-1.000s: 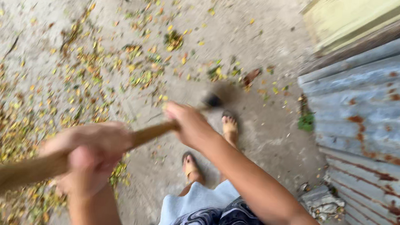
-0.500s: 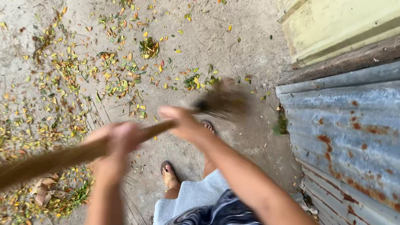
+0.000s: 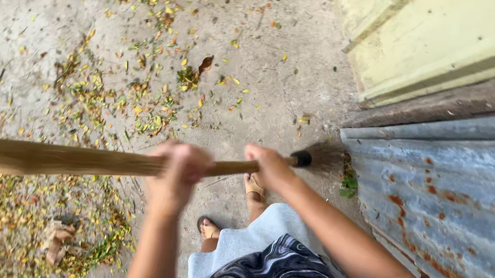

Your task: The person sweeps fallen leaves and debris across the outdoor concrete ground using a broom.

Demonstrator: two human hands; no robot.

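Head view shows left hand (image 3: 178, 171) and right hand (image 3: 266, 164) clenched, spaced apart for leverage, along the broom handle (image 3: 76, 160), bristles (image 3: 325, 157) against the corrugated sheet (image 3: 448, 188).

Right of my broom head (image 3: 325, 157), the corrugated metal sheet (image 3: 437, 175) blocks me (rusty, close); leftward, leaf-strewn ground (image 3: 255, 55) lies open.

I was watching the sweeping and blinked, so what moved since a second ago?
The long wooden-handled broom swung right: its dark bristle head left the open concrete and now brushes the foot of the rusty corrugated metal sheet. The handle levelled out. The left hand and right hand kept their grip. The yellow-green fallen leaves remain scattered.
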